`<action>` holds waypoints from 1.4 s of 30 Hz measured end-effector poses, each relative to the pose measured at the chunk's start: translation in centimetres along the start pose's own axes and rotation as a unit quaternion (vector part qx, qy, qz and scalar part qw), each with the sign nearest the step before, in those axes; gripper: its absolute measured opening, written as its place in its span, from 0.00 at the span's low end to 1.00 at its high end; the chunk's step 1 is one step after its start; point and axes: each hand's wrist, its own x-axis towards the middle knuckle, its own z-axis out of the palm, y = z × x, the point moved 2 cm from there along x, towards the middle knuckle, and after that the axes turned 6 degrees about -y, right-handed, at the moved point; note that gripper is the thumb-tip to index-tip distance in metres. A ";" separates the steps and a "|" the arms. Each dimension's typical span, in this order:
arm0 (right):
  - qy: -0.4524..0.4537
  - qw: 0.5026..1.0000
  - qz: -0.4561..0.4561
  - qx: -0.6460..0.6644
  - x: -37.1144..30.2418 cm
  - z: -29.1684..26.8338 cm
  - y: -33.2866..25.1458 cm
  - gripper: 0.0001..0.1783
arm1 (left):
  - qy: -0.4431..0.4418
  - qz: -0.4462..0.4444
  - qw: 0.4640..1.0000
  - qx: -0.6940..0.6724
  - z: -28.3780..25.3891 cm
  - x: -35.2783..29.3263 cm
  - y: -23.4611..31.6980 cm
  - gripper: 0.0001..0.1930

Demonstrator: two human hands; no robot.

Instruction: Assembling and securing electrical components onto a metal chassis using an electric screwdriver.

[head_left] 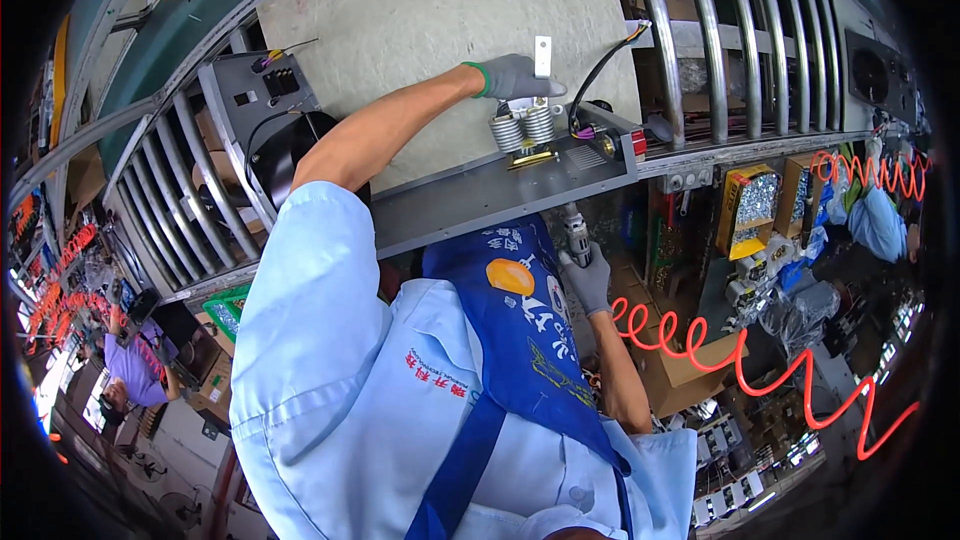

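A long grey metal housing (450, 208) lies across the near edge of the work board. My left hand (512, 77), in a grey glove with a green cuff, reaches over it. Its fingers are closed about a pale metal bracket (542, 52) standing up behind shiny coiled metal parts (522, 128). The lower end of the bracket is partly hidden by the glove. Below the housing's near side, my gloved right hand (588, 278) grips an air screwdriver (577, 233). The tool's tip points up at the housing's near wall; whether it touches I cannot tell.
A pale board (400, 10) lies between metal rollers (706, 30). At left stands another grey housing (262, 90) with a black round part. A red coiled hose (700, 350) hangs at right, near boxes of small hardware (752, 202). Another person (135, 370) is far left.
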 end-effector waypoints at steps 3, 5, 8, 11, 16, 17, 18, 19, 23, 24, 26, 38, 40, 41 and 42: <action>0.001 1.000 0.012 -0.007 0.0 0.3 0.3 0.18 | -0.022 -0.051 0.997 0.057 0.1 0.8 -0.1 0.42; 0.003 1.000 0.016 -0.009 0.2 0.5 0.4 0.19 | -0.026 -0.070 0.994 0.077 -0.8 0.5 1.2 0.42; 0.013 1.000 0.009 -0.001 0.0 0.6 0.4 0.19 | -0.090 -0.086 0.987 0.106 -0.9 1.0 1.7 0.43; 0.027 1.000 0.011 0.004 0.0 0.2 0.5 0.19 | -0.132 -0.158 0.977 -0.048 -0.7 1.0 2.0 0.44; 0.011 1.000 -0.013 0.000 0.3 -0.5 0.0 0.19 | -0.129 -0.230 0.964 0.019 -1.1 2.4 2.0 0.36; 0.012 1.000 -0.012 0.001 0.3 -0.3 0.3 0.19 | -0.130 -0.244 0.960 0.040 -1.1 2.7 2.0 0.35; 0.014 1.000 -0.013 0.005 0.4 -0.2 0.5 0.19 | -0.130 -0.259 0.955 0.060 -1.1 3.1 2.0 0.35; 0.014 1.000 -0.016 0.007 0.3 -0.1 0.5 0.18 | -0.128 -0.261 0.955 0.057 -2.6 4.7 1.4 0.35; 0.025 1.000 0.003 0.009 0.2 0.2 0.1 0.18 | -0.370 -0.305 0.873 -0.089 -1.3 5.5 1.0 0.35; 0.016 1.000 0.013 0.022 0.0 0.1 -0.7 0.18 | -0.117 -0.249 0.960 0.057 -1.0 3.6 1.9 0.35; 0.004 0.999 0.028 0.031 0.1 0.0 -1.0 0.18 | -0.091 -0.265 0.959 0.048 -1.0 2.5 2.1 0.35; 0.023 1.000 -0.003 -0.007 0.3 0.3 0.6 0.18 | -0.347 -0.342 0.868 -0.098 -1.5 3.3 2.8 0.32; 0.014 1.000 0.001 -0.013 0.5 0.2 0.5 0.18 | -0.106 -0.287 0.951 0.041 -1.4 1.7 3.8 0.31; 0.013 1.000 -0.001 -0.014 0.6 0.2 0.6 0.18 | -0.107 -0.295 0.948 0.041 -1.4 1.7 3.7 0.31; 0.013 1.000 -0.003 -0.013 0.6 0.3 0.6 0.18 | -0.109 -0.303 0.946 0.042 -1.4 1.6 3.7 0.31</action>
